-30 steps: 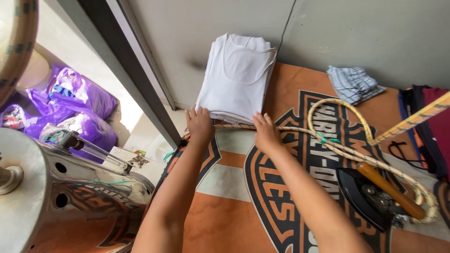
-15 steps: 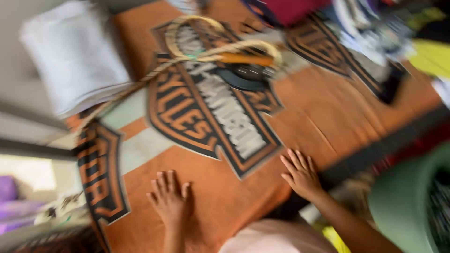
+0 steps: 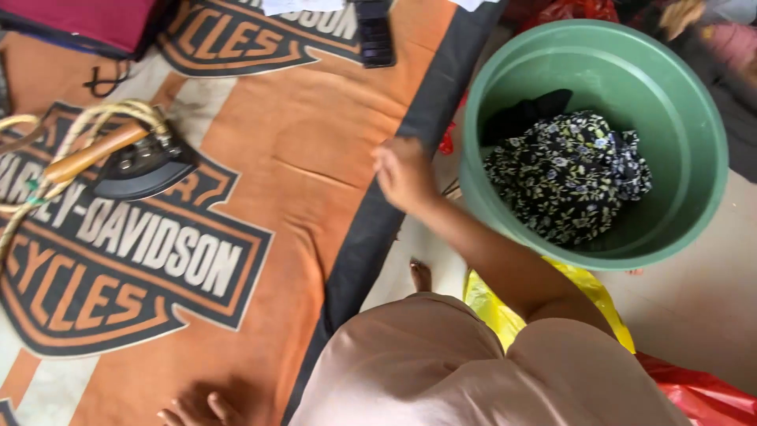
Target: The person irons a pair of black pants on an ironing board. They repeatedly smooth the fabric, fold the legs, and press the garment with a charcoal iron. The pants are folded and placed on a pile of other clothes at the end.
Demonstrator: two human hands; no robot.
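- The right hand (image 3: 404, 172) hovers empty over the dark border of the orange blanket (image 3: 315, 158), its grip loosely curled, just beside the green tub (image 3: 694, 142).
- Floral cloth (image 3: 568, 173) lies inside the tub.
- The left hand (image 3: 197, 409) (only its fingers show) presses flat on the blanket.
- An iron (image 3: 142, 166) sits well apart.

Green bucket (image 3: 694, 213) upright on floor; crumpled black floral garment (image 3: 568, 173) inside.
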